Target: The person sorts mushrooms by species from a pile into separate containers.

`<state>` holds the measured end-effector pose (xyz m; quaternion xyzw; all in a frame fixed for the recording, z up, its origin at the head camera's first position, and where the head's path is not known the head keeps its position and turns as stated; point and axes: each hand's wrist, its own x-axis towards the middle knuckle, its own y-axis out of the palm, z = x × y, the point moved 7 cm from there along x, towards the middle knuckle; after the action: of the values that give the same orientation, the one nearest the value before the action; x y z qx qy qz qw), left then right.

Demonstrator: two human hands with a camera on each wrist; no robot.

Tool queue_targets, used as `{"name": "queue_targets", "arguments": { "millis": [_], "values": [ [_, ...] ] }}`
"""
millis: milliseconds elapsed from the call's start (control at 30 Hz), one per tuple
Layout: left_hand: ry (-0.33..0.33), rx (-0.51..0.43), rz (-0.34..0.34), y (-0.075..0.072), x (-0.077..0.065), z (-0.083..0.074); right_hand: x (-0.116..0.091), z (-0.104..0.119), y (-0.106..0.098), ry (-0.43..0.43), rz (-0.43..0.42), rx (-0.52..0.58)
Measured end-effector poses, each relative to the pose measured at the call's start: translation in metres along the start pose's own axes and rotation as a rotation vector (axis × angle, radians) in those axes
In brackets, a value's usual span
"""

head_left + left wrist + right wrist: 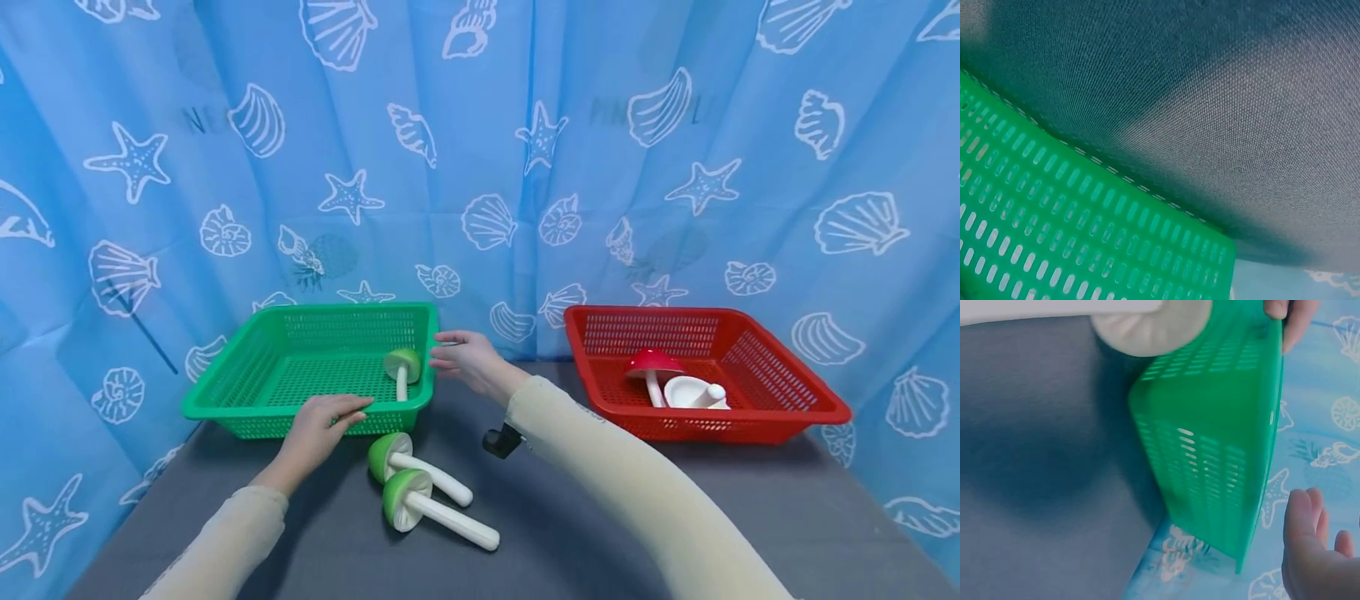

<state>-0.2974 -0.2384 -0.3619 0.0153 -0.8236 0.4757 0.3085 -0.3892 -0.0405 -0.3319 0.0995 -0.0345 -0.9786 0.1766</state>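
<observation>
My left hand (318, 429) is at the front rim of the green basket (225, 408), its fingers extended to the right and holding nothing. My right hand (474, 362) stands beside the basket's right rim with the fingers loosely straight, apart from the rim in the right wrist view. Inside the basket, at its right end, a toy mushroom with a green cap (402, 371) leans stem down. Two more green mushrooms lie on the table in front, one farther back (431, 475) and one nearer (442, 512). The left wrist view shows the basket's slotted wall (1097, 219).
At the right stands a red basket (720, 417) with a red-capped mushroom (654, 367) and a white mushroom (693, 393) inside. Grey cloth covers the table (570, 517). A blue curtain (480, 167) with shell prints hangs close behind both baskets.
</observation>
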Motion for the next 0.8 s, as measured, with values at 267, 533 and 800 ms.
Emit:
{"name": "queue_targets", "arguments": {
  "millis": [267, 533, 800],
  "values": [
    [0.013, -0.012, -0.015, -0.003, 0.0, -0.002, -0.025, -0.013, -0.021, 0.029, 0.0, -0.001],
    [0.002, -0.016, -0.006, 0.0, -0.001, -0.002, -0.036, -0.034, -0.026, 0.059, 0.064, -0.011],
    [-0.012, -0.025, -0.005, 0.0, 0.0, 0.0, -0.039, -0.061, -0.023, 0.107, 0.137, -0.022]
  ]
}}
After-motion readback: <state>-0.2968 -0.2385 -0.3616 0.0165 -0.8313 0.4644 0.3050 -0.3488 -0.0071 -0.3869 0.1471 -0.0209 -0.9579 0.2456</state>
